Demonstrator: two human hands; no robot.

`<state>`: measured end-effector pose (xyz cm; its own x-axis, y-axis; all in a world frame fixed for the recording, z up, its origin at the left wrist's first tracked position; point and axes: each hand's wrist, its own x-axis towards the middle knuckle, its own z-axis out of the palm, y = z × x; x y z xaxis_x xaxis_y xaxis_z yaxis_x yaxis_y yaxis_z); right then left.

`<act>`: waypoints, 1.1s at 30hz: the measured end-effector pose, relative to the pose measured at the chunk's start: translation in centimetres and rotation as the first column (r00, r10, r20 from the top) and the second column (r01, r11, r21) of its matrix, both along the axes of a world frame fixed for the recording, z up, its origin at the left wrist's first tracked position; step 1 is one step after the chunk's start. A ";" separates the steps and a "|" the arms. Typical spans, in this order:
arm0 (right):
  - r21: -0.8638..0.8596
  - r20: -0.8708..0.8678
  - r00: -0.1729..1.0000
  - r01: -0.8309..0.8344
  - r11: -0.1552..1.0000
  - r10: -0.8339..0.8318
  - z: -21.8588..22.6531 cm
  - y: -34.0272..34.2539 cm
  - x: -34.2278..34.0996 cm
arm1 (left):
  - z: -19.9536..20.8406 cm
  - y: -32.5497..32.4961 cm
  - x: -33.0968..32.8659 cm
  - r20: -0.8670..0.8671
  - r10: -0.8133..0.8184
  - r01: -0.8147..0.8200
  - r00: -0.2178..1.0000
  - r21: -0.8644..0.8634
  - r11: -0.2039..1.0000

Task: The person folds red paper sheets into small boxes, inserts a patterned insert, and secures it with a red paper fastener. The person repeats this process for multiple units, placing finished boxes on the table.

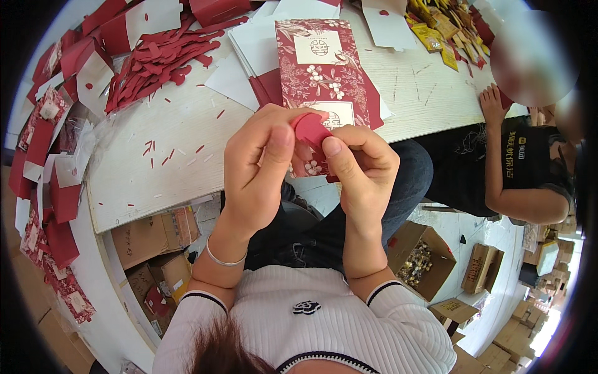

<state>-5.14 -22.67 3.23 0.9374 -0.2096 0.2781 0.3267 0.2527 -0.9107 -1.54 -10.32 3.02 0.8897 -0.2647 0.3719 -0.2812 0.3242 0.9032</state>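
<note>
My left hand [258,168] and my right hand [366,171] meet in front of me at the table's near edge. Between their fingertips is a small red card piece [311,129] with a rounded end; part of it is hidden by the fingers. The right thumb and forefinger pinch its right side, while the left fingers curl around its upper left. Just beyond and partly beneath the hands lies a red floral-printed card sheet [330,78] with cream panels, on top of white and red flat sheets [249,53].
A heap of red card strips [159,65] lies at the far left of the white table [156,187], with folded red boxes [65,193] along its left. Small yellow packets [445,31] sit far right. Another person [523,168] is seated at right. Cardboard cartons [430,268] stand below.
</note>
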 end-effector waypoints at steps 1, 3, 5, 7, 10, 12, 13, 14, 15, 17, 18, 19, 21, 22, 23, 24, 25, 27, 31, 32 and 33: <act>-0.022 -0.015 0.999 0.030 0.999 -0.031 0.0 0.0 0.0 | 0.1 0.0 -0.1 -0.001 0.013 -0.013 1.000 0.011 1.000; -0.094 -0.022 0.999 0.031 0.995 -0.033 0.1 0.1 -0.1 | 0.4 0.0 -0.3 -0.007 0.035 -0.035 0.999 0.033 0.999; -0.186 0.006 0.999 0.043 0.982 -0.042 0.1 0.1 -0.1 | 0.3 -0.2 -0.2 0.087 0.111 -0.123 0.990 0.141 0.982; -0.294 0.069 0.996 0.070 0.953 -0.052 0.1 -0.1 0.1 | 0.3 -0.4 -0.2 0.138 0.155 -0.179 0.978 0.184 0.966; -0.492 0.300 0.919 0.380 0.783 -0.257 0.8 -0.3 0.3 | 0.6 -0.3 -0.3 0.186 0.168 -0.204 0.968 0.196 0.959; -0.505 0.331 0.927 0.330 0.798 -0.174 0.9 -0.9 0.6 | 1.0 0.3 -0.3 0.272 0.137 -0.205 0.953 0.238 0.949; -0.488 0.290 0.954 0.216 0.846 -0.076 0.8 -1.1 0.6 | 0.7 0.3 -0.3 0.220 0.107 -0.152 0.970 0.200 0.968; -0.438 0.213 0.977 0.076 0.896 0.021 0.6 -1.1 0.6 | 0.3 0.1 -0.3 0.172 0.071 -0.099 0.982 0.160 0.982; -0.274 0.066 0.988 -0.117 0.955 0.140 0.6 -0.8 0.2 | 0.0 0.0 -0.3 0.125 0.031 -0.046 0.992 0.118 0.992; -0.186 -0.018 0.988 -0.151 0.971 0.151 0.8 -0.6 0.0 | -0.2 -0.1 -0.4 0.055 0.002 -0.007 0.998 0.096 0.995; -0.147 -0.066 0.983 -0.177 0.973 0.169 1.0 -0.6 0.0 | -0.3 -0.3 -0.4 0.069 0.022 -0.029 0.997 0.097 0.995; -0.107 -0.113 0.976 -0.199 0.974 0.187 1.2 -0.7 0.0 | -0.4 -0.5 -0.4 0.084 0.041 -0.049 0.996 0.097 0.994; -0.021 -0.156 0.947 -0.289 0.957 0.282 1.5 -1.3 0.6 | -0.3 -0.8 -0.5 0.070 0.132 -0.140 0.989 0.123 0.983; 0.032 -0.197 0.917 -0.348 0.937 0.347 1.4 -1.7 0.8 | -0.3 -1.0 -0.5 0.065 0.173 -0.180 0.983 0.130 0.975; 0.083 -0.237 0.882 -0.399 0.913 0.407 1.3 -2.2 1.1 | -0.2 -1.4 -0.4 0.070 0.170 -0.176 0.983 0.100 0.979; 0.071 -0.242 0.891 -0.378 0.923 0.383 1.5 -2.3 1.2 | -0.2 -1.5 -0.4 0.077 0.178 -0.184 0.981 0.077 0.980; -0.067 -0.226 0.930 -0.311 0.948 0.289 0.6 -2.7 1.2 | -0.1 -1.5 -0.3 0.082 0.187 -0.191 0.979 0.052 0.980; -0.162 -0.191 0.961 -0.232 0.959 0.200 0.8 -3.0 1.0 | -0.4 -1.1 0.0 0.228 0.193 -0.229 0.954 0.143 0.963; -0.248 -0.219 0.957 -0.246 0.937 0.193 1.7 -3.3 1.8 | -0.5 -1.6 0.6 0.416 0.235 -0.331 0.879 0.176 0.927; -0.306 -0.140 0.972 -0.221 0.926 0.186 1.5 -3.5 2.1 | -0.3 -1.4 0.6 0.410 0.228 -0.325 0.883 0.183 0.928; -0.361 -0.061 0.981 -0.194 0.912 0.184 1.3 -3.7 2.5 | -0.1 -1.3 0.8 0.404 0.222 -0.319 0.887 0.190 0.929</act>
<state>-2.61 -26.41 4.50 0.9572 0.0833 0.2773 0.2814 -0.0425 -0.9586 -0.75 -11.62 2.91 0.7500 -0.1589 0.6421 -0.6537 -0.0299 0.7561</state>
